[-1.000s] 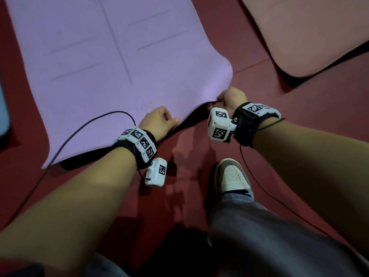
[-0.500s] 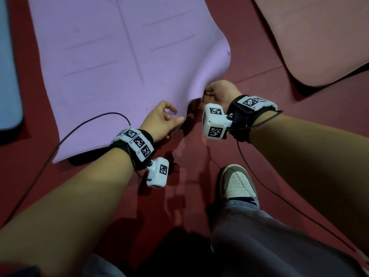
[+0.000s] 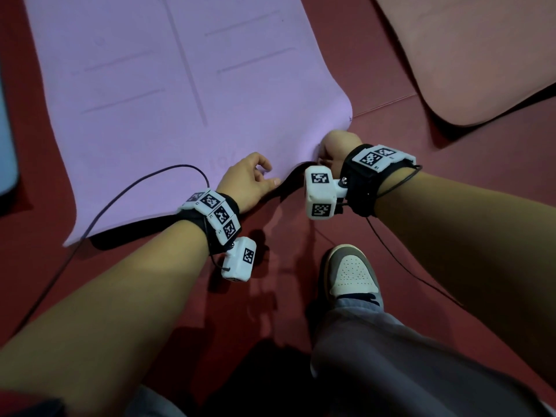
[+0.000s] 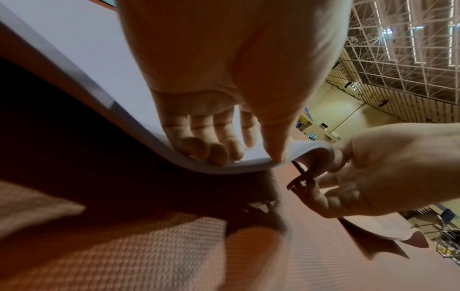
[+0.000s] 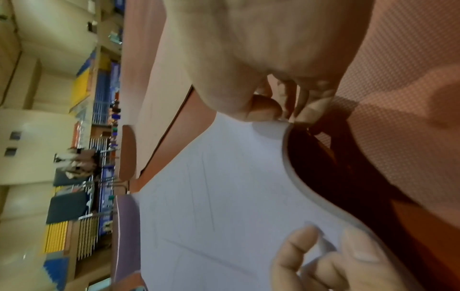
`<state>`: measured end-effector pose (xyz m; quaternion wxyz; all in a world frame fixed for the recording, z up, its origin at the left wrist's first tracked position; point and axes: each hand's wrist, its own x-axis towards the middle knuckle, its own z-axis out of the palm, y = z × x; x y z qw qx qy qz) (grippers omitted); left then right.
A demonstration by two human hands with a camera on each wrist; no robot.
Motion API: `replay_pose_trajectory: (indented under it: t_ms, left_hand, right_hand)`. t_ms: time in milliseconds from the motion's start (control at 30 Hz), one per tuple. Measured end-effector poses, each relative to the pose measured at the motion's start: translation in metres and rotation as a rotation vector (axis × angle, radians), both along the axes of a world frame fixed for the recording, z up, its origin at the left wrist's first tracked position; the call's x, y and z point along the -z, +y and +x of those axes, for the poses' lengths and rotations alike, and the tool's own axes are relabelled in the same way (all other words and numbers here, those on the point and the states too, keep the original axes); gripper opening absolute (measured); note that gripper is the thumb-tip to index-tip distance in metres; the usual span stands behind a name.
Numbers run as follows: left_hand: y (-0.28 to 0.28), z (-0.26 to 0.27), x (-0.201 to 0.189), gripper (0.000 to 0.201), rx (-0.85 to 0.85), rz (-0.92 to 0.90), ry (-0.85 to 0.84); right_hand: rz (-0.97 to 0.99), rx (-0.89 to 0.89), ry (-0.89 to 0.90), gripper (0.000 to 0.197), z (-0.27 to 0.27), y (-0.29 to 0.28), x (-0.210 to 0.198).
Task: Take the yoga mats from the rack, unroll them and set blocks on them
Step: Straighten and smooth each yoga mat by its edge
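Head view: both hands (image 3: 249, 182) (image 3: 337, 144) pinch purple mat (image 3: 180, 85) edge.

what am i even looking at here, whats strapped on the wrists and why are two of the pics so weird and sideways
No machine here: a person is laying out yoga mats with bare hands, wearing cameras. The top picture comes from a head camera looking down. The white boxes with black-and-white squares, strapped to the wrists, hold the other two cameras, which look along each hand from very close, so those views look tilted and stretched.

On the red floor lies an unrolled purple mat, with a pink mat beside it and the person's shoe below. The right hand pinches the purple mat's near corner, lifted off the floor. The left hand rests on the same edge, thumb at the rim, fingers on top. No blocks are in sight.
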<state>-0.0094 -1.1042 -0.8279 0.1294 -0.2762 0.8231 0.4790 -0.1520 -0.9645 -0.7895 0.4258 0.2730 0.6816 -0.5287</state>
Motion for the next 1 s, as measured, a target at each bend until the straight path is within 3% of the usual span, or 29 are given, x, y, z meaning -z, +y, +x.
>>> replay_pose_trajectory:
  t_ms: [100, 233, 333, 567, 700, 933, 1000]
  left_hand:
    - [0.002, 0.0, 0.002, 0.027, -0.011, -0.028, -0.01]
    - [0.004, -0.001, -0.001, 0.028, 0.007, -0.083, -0.012]
    - [0.005, -0.001, -0.004, 0.029, 0.032, -0.105, -0.011]
    - [-0.007, 0.009, -0.002, 0.041, 0.0, -0.118, -0.073]
    - [-0.006, 0.011, -0.002, 0.047, 0.041, -0.14, -0.057]
    - [-0.002, 0.013, -0.001, 0.053, 0.039, -0.198, -0.006]
    - [-0.002, 0.015, 0.0, 0.055, 0.027, -0.2, 0.004]
  right_hand:
    - [-0.1, 0.145, -0.053, 0.007, 0.002, 0.0, -0.009]
    - [-0.146, 0.004, -0.106, 0.053, -0.004, 0.002, -0.017]
    - [-0.088, 0.02, -0.076, 0.039, -0.007, -0.009, -0.021]
    - [-0.069, 0.078, -0.023, 0.039, -0.003, -0.016, -0.019]
    - [-0.152, 0.115, -0.016, 0.01, -0.004, -0.015, -0.026]
    - [-0.256, 0.135, -0.07, 0.009, -0.003, -0.022, -0.035]
    - [-0.274, 0.135, -0.067, 0.022, -0.002, -0.024, -0.032]
